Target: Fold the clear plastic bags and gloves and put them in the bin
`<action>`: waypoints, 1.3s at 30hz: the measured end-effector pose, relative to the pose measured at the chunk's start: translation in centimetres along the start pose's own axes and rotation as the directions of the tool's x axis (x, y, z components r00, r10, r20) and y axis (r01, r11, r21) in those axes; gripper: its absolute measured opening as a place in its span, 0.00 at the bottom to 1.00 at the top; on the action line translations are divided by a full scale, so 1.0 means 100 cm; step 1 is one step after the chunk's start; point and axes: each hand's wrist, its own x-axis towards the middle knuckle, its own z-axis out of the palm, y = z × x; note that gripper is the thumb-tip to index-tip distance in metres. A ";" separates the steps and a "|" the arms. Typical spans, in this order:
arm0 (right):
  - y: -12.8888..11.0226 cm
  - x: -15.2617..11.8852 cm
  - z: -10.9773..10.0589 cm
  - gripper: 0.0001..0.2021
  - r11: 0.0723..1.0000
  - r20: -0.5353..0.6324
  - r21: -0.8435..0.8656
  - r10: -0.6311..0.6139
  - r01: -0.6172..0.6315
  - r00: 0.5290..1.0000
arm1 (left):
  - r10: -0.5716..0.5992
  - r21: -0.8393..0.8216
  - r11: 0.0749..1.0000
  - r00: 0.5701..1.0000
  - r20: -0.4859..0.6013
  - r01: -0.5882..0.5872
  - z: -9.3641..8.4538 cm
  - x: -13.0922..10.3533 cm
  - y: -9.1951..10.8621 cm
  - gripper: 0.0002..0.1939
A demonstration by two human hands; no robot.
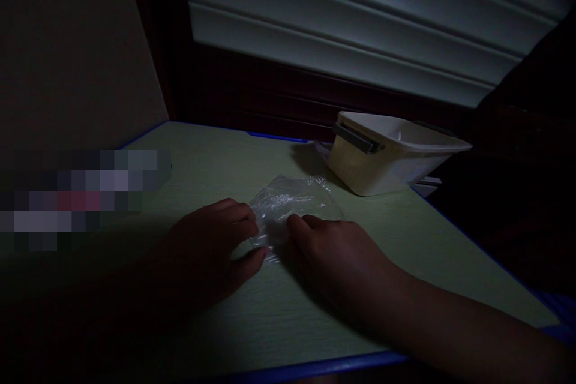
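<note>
A clear, crinkled plastic bag (292,198) lies on the pale green tabletop, its surface catching some light. On its left edge rests my left hand (220,246), fingers bent and thumb apart from them, with a strip of table showing in the gap. My right hand (333,252) is closed at the near right part of the bag, its fingertips pinching the film; their undersides are in shadow. The two hands are a short distance apart.
A cream plastic bin (373,162) with a dark grey handle stands at the table's back right edge. Blue edging borders the table (441,258). A blurred-out object (90,192) is at the left. Behind are a wall and a pale slatted panel (337,18). The light is dim.
</note>
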 end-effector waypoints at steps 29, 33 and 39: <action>-0.004 -0.007 -0.009 0.07 0.997 0.050 -0.005 -0.076 0.077 0.996 | -0.006 0.018 1.000 1.000 -0.009 0.006 -0.004 0.000 0.003 0.09; 0.003 -0.006 -0.010 0.09 0.999 0.117 -0.030 -0.027 0.031 0.993 | -0.015 0.029 0.999 1.000 0.009 0.015 -0.002 0.000 0.002 0.10; 0.016 -0.008 -0.016 0.13 0.985 0.270 -0.164 0.097 -0.053 0.958 | -0.010 0.034 0.999 1.000 0.012 0.009 -0.002 -0.001 0.000 0.11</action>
